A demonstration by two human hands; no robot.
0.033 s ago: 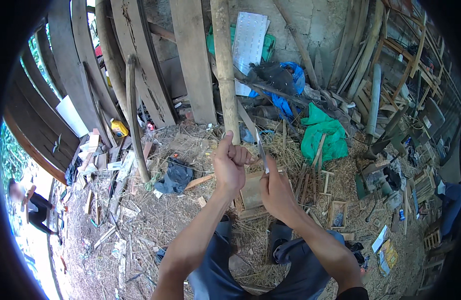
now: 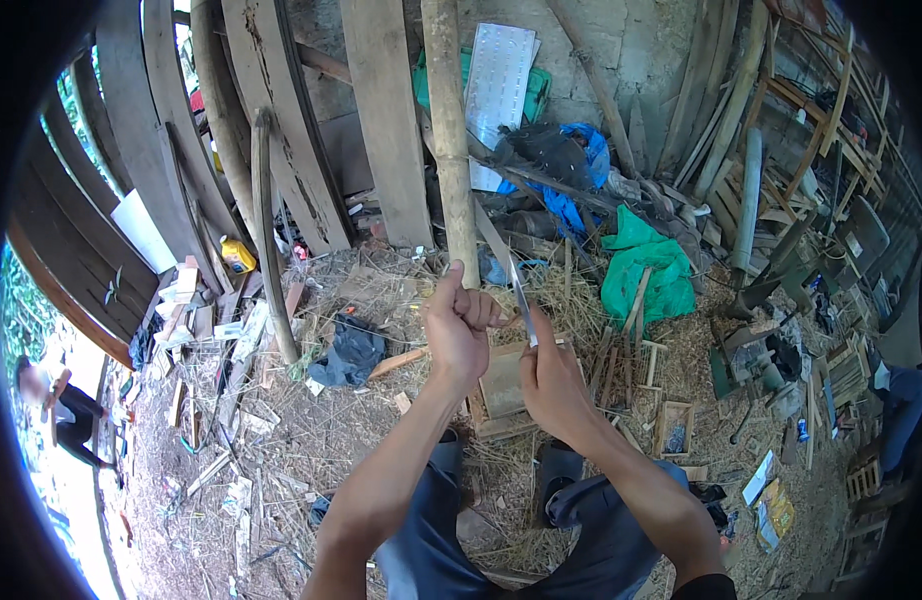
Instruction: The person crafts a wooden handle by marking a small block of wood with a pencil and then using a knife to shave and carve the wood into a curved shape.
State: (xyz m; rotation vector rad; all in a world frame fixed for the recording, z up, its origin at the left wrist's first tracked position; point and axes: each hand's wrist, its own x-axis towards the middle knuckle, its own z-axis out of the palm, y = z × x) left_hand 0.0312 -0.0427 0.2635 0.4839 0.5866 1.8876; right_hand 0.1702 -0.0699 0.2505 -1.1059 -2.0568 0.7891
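My left hand (image 2: 459, 335) is raised at the centre with its fingers curled and thumb up; whatever it may hold is hidden. My right hand (image 2: 551, 385), just right of it, grips a long knife (image 2: 520, 298) with the blade pointing upward, near the fingertips of my left hand. Behind both rises an upright bamboo pole (image 2: 447, 130), its lower part partly hidden. Below my hands lies a weathered wooden block or box (image 2: 511, 405), partly covered by my right hand.
Boards (image 2: 381, 130) lean along the back. A green plastic bag (image 2: 649, 280), dark plastic (image 2: 346, 350) and wood scraps (image 2: 206, 320) litter the straw-strewn ground. Another person (image 2: 69, 420) is at far left; blue-clad legs (image 2: 896, 420) show at far right. Piled timber (image 2: 801, 110) fills the upper right.
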